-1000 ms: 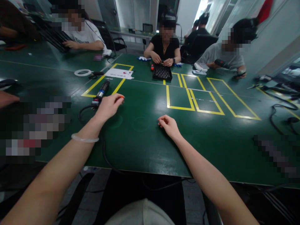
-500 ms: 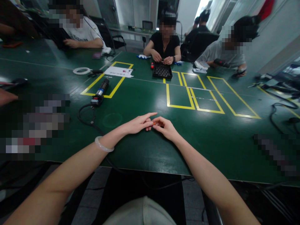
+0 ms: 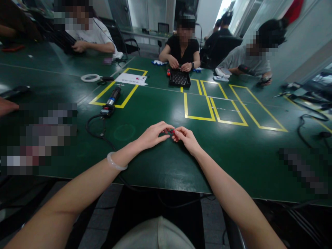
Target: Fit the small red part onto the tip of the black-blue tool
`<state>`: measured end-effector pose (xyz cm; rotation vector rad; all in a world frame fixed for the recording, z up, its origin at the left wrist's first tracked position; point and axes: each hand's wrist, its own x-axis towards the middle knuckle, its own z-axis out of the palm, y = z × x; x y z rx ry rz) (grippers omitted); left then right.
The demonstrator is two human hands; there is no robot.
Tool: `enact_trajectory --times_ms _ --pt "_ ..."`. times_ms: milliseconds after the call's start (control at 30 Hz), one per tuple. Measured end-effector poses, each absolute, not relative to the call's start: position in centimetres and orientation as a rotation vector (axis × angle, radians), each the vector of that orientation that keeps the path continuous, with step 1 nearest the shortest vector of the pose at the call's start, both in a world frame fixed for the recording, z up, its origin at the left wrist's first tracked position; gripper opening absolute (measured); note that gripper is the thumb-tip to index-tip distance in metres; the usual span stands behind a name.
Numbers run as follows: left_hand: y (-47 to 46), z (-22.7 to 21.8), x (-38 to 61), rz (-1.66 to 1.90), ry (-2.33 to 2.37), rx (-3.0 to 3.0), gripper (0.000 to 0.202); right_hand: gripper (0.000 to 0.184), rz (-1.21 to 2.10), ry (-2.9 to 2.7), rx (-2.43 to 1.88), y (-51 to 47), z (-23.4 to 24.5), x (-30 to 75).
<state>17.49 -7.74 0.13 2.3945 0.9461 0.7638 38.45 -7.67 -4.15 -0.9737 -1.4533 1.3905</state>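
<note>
Bangle (image 3: 111, 163), one: whitish, slightly translucent, ring-shaped, was worn at the left wrist (image 3: 122, 152). Left arm (image 3: 85, 190) and right arm (image 3: 225, 181): both were bare. Cloth (image 3: 153, 235), one piece: pale grey, dome-shaped, bore a central seam.

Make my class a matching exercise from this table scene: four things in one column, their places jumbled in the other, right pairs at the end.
1. small red piece
2. pale bangle
3. corded tool
4. black tray

A. lying across yellow tape
B. in front of the person in black opposite
C. around the left wrist
D. at the fingertips of the right hand

Pairs: 1-D, 2-C, 3-A, 4-B
</note>
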Motion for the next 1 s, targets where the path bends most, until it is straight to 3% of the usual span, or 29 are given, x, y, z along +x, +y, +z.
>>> enact_trajectory --times_ms 167,433,600,767,933,1000 --pt "-7.6 -0.2 17.7 0.780 0.967 2.383 0.019 0.044 1.396 -1.506 -0.969 -7.7 -4.2 38.1" --pt "-7.2 -0.5 17.4 0.765 1.017 2.286 0.022 0.034 1.335 -1.504 -0.883 -7.8 -4.7 37.8" --pt "-5.5 0.2 15.3 0.911 1.234 2.438 0.039 0.027 1.229 -1.530 -0.951 -7.5 -5.1 38.2" --pt "-1.0 0.3 7.6 1.024 1.940 2.372 0.053 0.026 1.157 -1.582 -1.006 -7.4 -5.2 38.4" --pt "2.3 -0.6 -1.8 0.588 2.437 2.097 0.089 0.025 1.151 -1.629 -1.020 -7.5 -5.2 38.4" --pt "3.1 -1.0 -4.4 0.465 2.374 2.147 0.089 0.025 1.156 -1.637 -1.024 -7.6 -5.1 38.3"
